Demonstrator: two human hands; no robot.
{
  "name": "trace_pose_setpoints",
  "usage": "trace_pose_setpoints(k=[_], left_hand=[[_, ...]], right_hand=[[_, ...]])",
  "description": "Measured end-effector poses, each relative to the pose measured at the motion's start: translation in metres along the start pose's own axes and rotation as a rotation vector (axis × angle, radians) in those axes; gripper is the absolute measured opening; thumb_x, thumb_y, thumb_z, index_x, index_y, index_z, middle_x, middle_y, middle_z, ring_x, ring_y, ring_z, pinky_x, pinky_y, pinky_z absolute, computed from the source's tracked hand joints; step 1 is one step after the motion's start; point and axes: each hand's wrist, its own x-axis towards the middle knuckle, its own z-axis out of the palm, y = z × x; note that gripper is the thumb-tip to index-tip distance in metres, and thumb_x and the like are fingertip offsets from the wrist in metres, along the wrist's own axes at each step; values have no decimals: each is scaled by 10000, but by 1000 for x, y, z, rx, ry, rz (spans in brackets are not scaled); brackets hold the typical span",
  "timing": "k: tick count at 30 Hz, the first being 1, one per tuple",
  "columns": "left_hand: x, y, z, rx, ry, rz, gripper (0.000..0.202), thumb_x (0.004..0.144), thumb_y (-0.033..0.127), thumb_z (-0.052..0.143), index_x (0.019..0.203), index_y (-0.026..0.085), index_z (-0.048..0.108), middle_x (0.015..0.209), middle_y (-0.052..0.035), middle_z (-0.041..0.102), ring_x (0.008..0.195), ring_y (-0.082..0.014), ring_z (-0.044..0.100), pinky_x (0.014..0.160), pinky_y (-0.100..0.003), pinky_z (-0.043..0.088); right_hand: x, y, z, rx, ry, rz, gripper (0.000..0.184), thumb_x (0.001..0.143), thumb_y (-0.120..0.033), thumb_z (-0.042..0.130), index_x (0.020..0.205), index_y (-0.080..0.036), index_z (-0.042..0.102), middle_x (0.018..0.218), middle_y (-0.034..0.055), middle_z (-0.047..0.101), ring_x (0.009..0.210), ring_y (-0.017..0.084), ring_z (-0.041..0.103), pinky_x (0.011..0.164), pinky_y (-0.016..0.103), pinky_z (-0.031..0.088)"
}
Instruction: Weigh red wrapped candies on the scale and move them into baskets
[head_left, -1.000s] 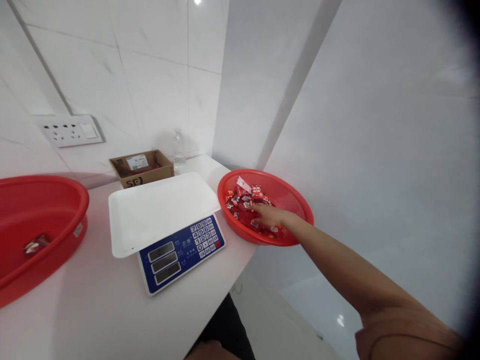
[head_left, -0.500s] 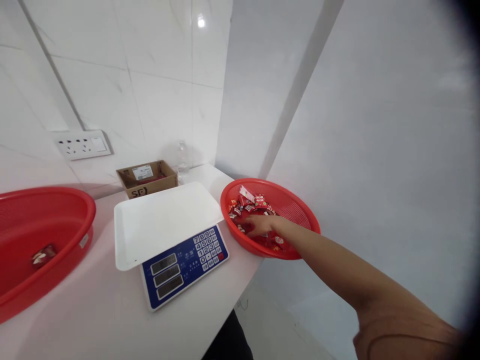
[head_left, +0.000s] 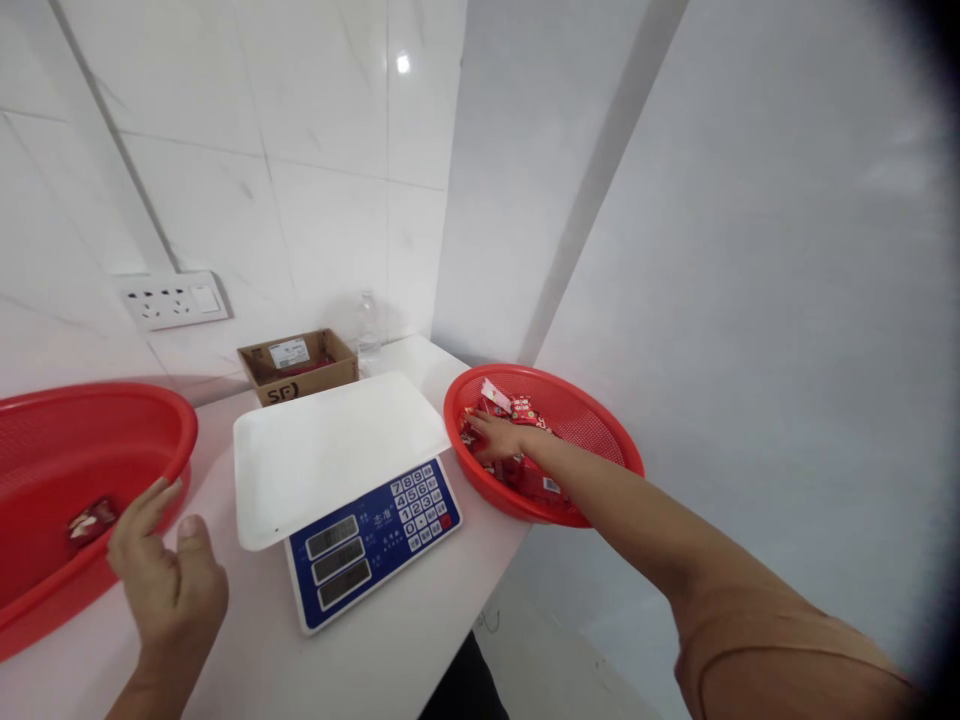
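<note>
My right hand (head_left: 495, 437) reaches into the red basket (head_left: 622, 440) at the right, its fingers spread over several small wrapped snack packets (head_left: 523, 406). Its fingertips are among the packets, and I see nothing gripped in it. My left hand (head_left: 169, 570) is raised in front of the larger red basket (head_left: 180, 420) at the left, fingers partly curled and apart, holding nothing. Inside that left basket lies a dark red packet (head_left: 91, 522). Between the baskets stands a digital scale (head_left: 375, 545) with a bare white pan (head_left: 337, 450) and a blue keypad panel.
Behind the scale is an open cardboard box (head_left: 315, 378) with something red in it. A clear plastic bottle (head_left: 367, 325) stands beside the box in the corner. A socket panel (head_left: 172, 300) is on the tiled wall. The white table (head_left: 262, 670) ends at the right, under the right basket.
My left hand has come into view at the lower left. Inside the right basket, my right hand has shifted slightly left and up, and its fingers have spread.
</note>
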Motion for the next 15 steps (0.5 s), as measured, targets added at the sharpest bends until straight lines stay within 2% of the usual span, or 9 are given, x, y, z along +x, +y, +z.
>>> trace_pose_setpoints(k=[4, 6, 8, 11, 15], left_hand=[[-8, -34, 5, 65, 20, 44, 469, 861, 312, 385, 1224, 37, 499, 1193, -215, 535, 1189, -321, 441, 1015, -516, 296], [-14, -43, 8, 60, -4, 64, 464, 858, 322, 376, 1204, 46, 516, 1163, -210, 551, 1160, -321, 467, 1002, -517, 315], [-19, -46, 11, 45, -54, 69, 465, 857, 335, 366, 1199, 59, 517, 1152, -201, 553, 1143, -318, 478, 995, -513, 326], [-24, -47, 15, 31, -140, -18, 477, 858, 361, 345, 1194, 68, 514, 1164, -199, 538, 1124, -320, 483, 970, -508, 352], [-26, -51, 18, 28, -175, -207, 471, 858, 374, 327, 1196, 98, 506, 1181, -176, 523, 1117, -312, 478, 953, -493, 371]], right_hand=[[2, -11, 3, -33, -63, -13, 922, 643, -335, 675, 1432, -161, 229, 1491, 139, 205, 1335, 308, 249, 1055, 376, 287], [-6, -10, 3, -43, -105, -28, 868, 643, -323, 671, 1410, -180, 291, 1476, 127, 254, 1306, 306, 310, 1030, 367, 323], [-16, -7, 2, -50, -141, -48, 780, 651, -324, 659, 1369, -217, 371, 1421, 104, 366, 1233, 294, 420, 978, 356, 378], [-31, -3, 4, -63, -154, -67, 659, 660, -314, 648, 1292, -258, 468, 1291, 79, 506, 1104, 273, 530, 896, 349, 430], [-42, -4, 12, -81, -95, -47, 514, 683, -282, 626, 1190, -232, 554, 1245, 119, 510, 981, 275, 580, 805, 361, 452]])
